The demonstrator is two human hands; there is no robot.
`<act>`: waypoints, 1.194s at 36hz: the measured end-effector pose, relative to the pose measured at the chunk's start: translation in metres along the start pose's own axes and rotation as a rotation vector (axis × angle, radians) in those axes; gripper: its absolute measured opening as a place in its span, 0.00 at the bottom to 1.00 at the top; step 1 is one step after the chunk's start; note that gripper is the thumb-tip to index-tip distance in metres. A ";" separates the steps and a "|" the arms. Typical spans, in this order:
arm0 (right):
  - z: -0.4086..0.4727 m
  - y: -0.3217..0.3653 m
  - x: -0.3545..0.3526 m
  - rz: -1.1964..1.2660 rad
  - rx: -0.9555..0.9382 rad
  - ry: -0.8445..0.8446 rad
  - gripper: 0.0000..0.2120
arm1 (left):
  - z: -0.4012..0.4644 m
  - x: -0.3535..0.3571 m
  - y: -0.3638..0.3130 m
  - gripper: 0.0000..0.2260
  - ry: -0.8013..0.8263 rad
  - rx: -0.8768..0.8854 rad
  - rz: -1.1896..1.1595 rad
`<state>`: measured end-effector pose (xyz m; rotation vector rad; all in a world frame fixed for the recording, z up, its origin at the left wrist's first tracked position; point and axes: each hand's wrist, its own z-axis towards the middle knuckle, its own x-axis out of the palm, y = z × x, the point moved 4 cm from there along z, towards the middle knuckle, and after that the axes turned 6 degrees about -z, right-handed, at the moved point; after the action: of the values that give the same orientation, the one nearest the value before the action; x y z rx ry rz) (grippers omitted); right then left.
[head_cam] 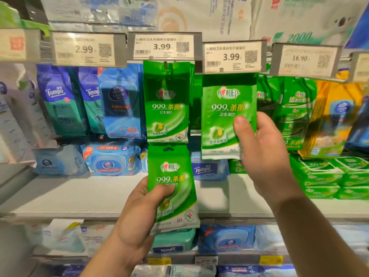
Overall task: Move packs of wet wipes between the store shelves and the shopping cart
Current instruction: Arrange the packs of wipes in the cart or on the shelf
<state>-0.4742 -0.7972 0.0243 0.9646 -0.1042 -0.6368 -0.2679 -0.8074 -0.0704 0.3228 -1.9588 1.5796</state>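
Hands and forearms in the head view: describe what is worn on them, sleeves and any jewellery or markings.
Both are bare. The left hand and the right hand carry no gloves, and no rings show on the visible fingers. Neither wrist shows a watch or a band. Both forearms are uncovered down to the bottom edge of the picture, so any sleeve ends out of view. No marks, tape or bandages are visible.

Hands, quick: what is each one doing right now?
Left hand: grips a green wet wipes pack, held below the hanging ones.
Right hand: pinches another green pack up by the hooks.
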 end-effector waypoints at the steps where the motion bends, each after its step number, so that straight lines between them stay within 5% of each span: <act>1: -0.001 -0.002 0.001 0.002 0.000 0.006 0.28 | 0.000 0.000 0.000 0.23 0.004 -0.005 -0.001; 7: -0.007 -0.031 0.005 0.065 0.081 0.040 0.36 | -0.001 0.000 -0.001 0.22 0.011 0.001 -0.001; 16: -0.014 -0.055 0.020 0.096 0.253 0.051 0.22 | -0.003 -0.003 -0.002 0.21 0.016 0.025 -0.010; 34: -0.002 -0.068 0.037 0.129 0.497 0.076 0.22 | -0.001 -0.016 0.003 0.24 0.001 0.039 -0.020; 43: -0.075 -0.074 0.038 0.085 0.551 0.559 0.24 | -0.003 -0.014 0.013 0.25 0.048 0.006 0.055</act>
<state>-0.4506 -0.7928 -0.0850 1.6307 0.1856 -0.2383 -0.2626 -0.8032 -0.0886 0.2329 -1.9417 1.6140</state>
